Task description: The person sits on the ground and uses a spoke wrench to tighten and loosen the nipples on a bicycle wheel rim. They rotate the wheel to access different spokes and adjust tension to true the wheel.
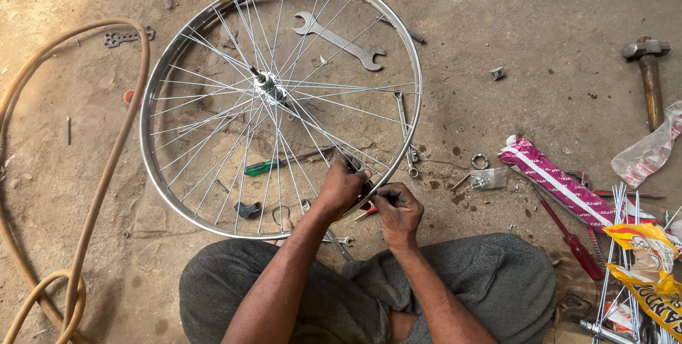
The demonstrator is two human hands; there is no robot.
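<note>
A shiny bicycle wheel rim [153, 81] with thin steel spokes and a hub [268, 87] lies tilted on the dirt floor, its near edge resting at my knees. My left hand [341, 186] grips a spoke just inside the near rim. My right hand [398, 210] pinches something small at the outer side of the rim, right beside the left hand; the small part itself is hidden by the fingers.
A double-ended spanner [339, 40] and a green-handled screwdriver [264, 167] lie under the wheel. A tan hose [114, 152] curves at left. At right are a hammer [649, 74], a pink packet [554, 177], a red screwdriver [572, 241], loose spokes and yellow wrappers [650, 266].
</note>
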